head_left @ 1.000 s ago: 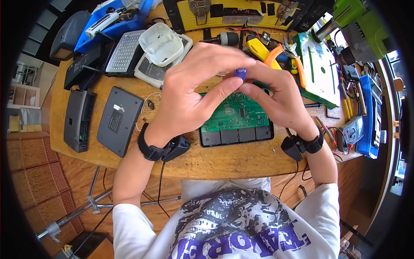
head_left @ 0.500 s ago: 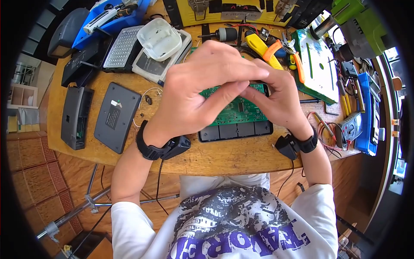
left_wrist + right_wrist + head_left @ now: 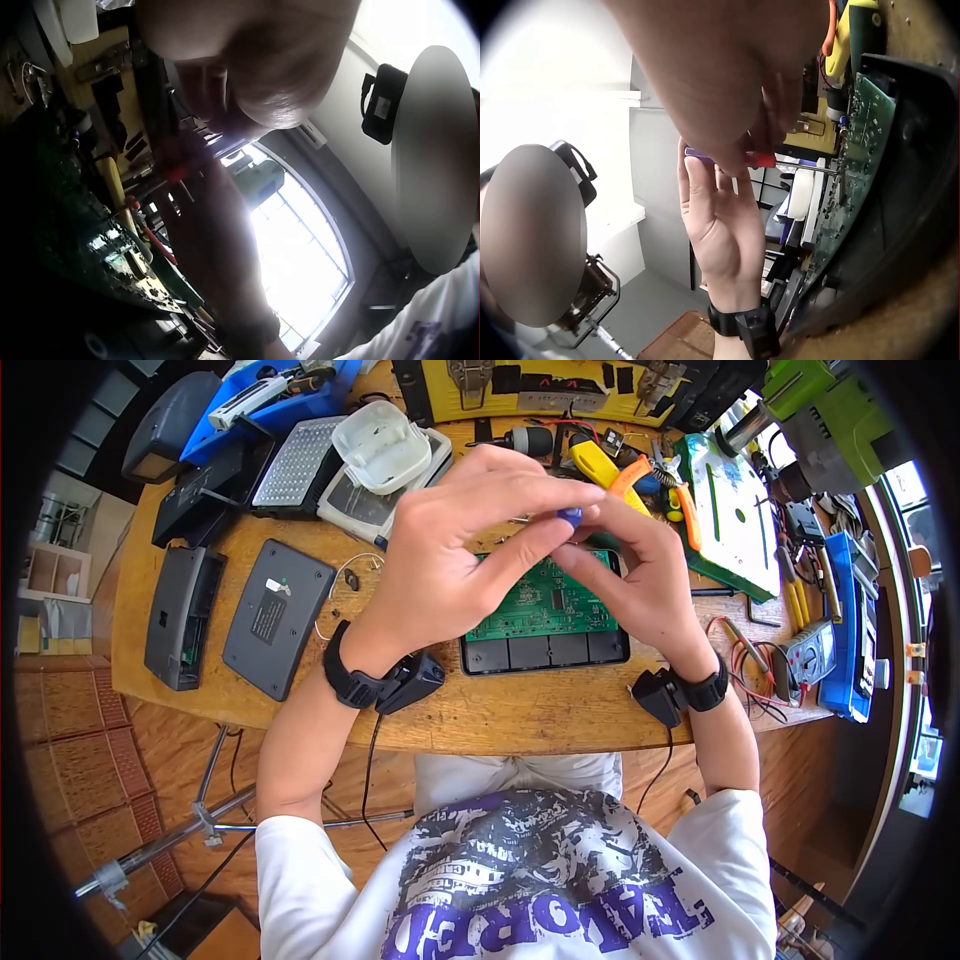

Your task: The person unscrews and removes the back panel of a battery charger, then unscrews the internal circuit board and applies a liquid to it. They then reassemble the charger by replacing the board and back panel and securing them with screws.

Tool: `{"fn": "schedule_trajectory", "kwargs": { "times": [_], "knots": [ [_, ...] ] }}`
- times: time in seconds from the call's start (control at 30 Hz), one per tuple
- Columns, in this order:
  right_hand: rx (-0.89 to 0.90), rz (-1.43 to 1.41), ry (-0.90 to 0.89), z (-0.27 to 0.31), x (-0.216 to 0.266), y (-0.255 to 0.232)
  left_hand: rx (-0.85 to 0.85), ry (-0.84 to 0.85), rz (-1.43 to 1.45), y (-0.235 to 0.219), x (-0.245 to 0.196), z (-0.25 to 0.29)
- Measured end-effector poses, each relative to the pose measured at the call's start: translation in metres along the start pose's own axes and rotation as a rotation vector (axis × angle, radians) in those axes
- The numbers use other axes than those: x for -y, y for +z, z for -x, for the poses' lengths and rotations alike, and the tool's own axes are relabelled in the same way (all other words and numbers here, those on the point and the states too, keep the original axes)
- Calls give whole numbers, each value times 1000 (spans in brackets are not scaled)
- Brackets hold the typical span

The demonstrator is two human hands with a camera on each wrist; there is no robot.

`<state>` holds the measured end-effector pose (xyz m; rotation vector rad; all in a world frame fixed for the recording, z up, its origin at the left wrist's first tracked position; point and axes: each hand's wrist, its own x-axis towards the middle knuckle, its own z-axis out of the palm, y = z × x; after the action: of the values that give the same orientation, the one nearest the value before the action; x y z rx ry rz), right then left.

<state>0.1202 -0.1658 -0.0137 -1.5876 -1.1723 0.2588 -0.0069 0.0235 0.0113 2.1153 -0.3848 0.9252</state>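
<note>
A screwdriver with a purple and red handle [image 3: 762, 160] is held between both hands over a green circuit board [image 3: 540, 605], which lies in a black casing [image 3: 548, 652]. The left hand [image 3: 445, 565] pinches the purple end [image 3: 570, 517] between thumb and fingers. Around the handle's lower part curl the fingers of the right hand [image 3: 645, 575], best seen in the right wrist view. There the metal shaft [image 3: 806, 167] points at the board [image 3: 870, 124]; whether its tip touches is unclear. The left wrist view is dark around the board.
A grey cover [image 3: 278, 618] and a dark housing [image 3: 185, 618] lie to the left. Behind stand a clear plastic box [image 3: 380, 448] and a yellow case [image 3: 540, 390]. Orange-handled pliers [image 3: 690, 515], a multimeter [image 3: 808, 655] and a green drill press [image 3: 840, 420] are at the right.
The purple end, plain between the hands at first, was hidden behind the left fingers and now shows partly again. The left fingers have shifted around it; the head view has moved slightly.
</note>
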Motion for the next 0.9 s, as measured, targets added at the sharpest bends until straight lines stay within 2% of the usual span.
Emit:
{"fn": "schedule_trajectory", "kwargs": {
  "times": [0.13,0.2,0.3,0.5,0.6,0.77,0.9],
  "knots": [
    [8,27,-35,-1,1,-4,7,-16,-14,-4,0,2],
    [28,127,-110,-3,1,-5,1,1,-15,-2,0,1],
    [16,76,-84,-2,-1,-1,-41,11,54,1,-1,0],
    [-11,38,-37,-1,-3,2,19,-16,20,-3,-1,3],
    [-13,113,-137,-3,-5,0,-43,-4,45,1,-2,2],
    [-50,11,-87,-1,5,5,-10,-124,101,-1,2,6],
    [-1,20,-106,-2,-4,1,-13,-76,69,-3,4,6]
  ]
}}
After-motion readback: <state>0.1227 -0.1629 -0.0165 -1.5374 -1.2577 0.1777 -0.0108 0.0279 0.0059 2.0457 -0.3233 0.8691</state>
